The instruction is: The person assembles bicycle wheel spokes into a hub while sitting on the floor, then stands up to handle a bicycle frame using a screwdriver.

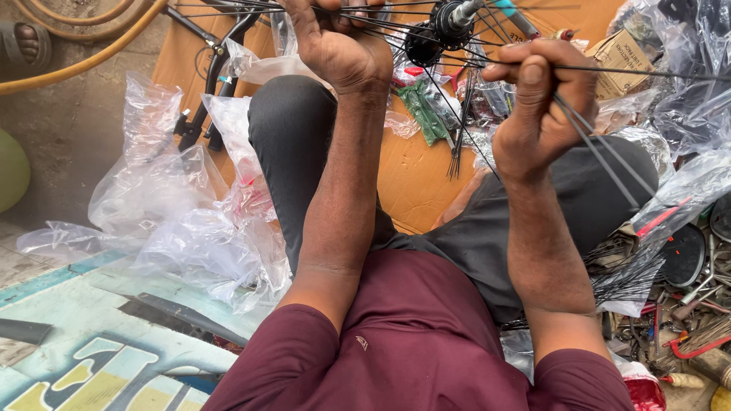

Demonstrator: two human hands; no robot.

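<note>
Left hand (339, 42) is clenched round thin black spokes (457, 65) at the top edge, right hand (537, 99) fisted on more of them; the black hub (442, 27) sits between and just above both hands. Several spokes already sit in the hub, a loose bundle (624, 278) (below the right forearm) looks unused, so lacing seems partway. Floor: cardboard sheet (415, 175), clear plastic bags (190, 221) left of the left arm, tools right.

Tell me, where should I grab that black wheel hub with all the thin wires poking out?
Probably best to take the black hub by its bare axle end, coming from the right. Spokes fan out all around the body, leaving no room for fingers. The left hand and right hand each pinch spokes.
</note>
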